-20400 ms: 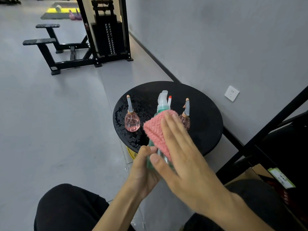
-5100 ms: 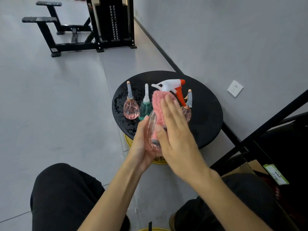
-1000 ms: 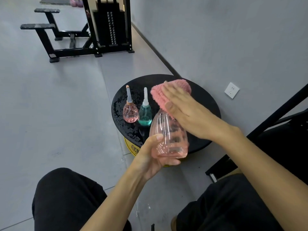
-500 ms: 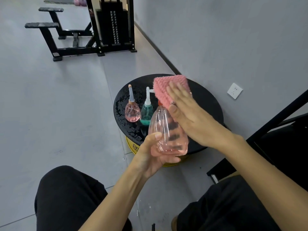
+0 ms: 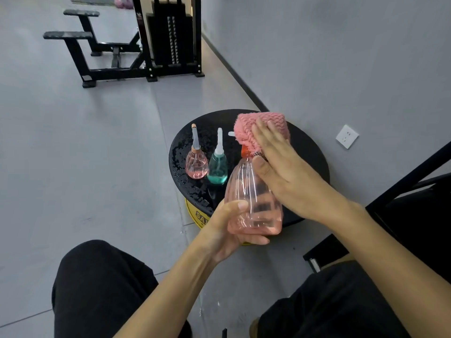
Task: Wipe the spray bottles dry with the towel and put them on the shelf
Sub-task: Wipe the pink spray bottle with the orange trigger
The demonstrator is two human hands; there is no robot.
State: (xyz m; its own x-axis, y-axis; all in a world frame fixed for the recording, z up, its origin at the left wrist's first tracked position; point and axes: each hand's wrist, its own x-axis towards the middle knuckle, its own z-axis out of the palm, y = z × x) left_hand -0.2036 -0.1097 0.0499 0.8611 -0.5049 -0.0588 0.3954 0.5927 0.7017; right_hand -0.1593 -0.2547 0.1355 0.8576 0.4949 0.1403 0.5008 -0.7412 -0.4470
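Note:
My left hand (image 5: pixel 228 226) grips the base of a large clear pink spray bottle (image 5: pixel 253 198), held upright above the front edge of a round black table (image 5: pixel 310 152). My right hand (image 5: pixel 280 167) holds a pink towel (image 5: pixel 258 130) wrapped over the bottle's trigger head, which is mostly hidden; only the white nozzle tip and an orange collar show. Two small bottles stand on the wet tabletop to the left: a pink one (image 5: pixel 196 162) and a teal one (image 5: pixel 218 168).
A black shelf frame (image 5: pixel 415 176) rises at the right, beside my knee. A grey wall with a white socket (image 5: pixel 347 136) runs behind the table. A black weight machine and bench (image 5: pixel 136 45) stand far back on the grey floor. Water drops lie on the floor below.
The towel and my right hand have stayed over the bottle's head, shifting slightly around it. My left hand keeps the same hold on the base. The small bottles have not moved.

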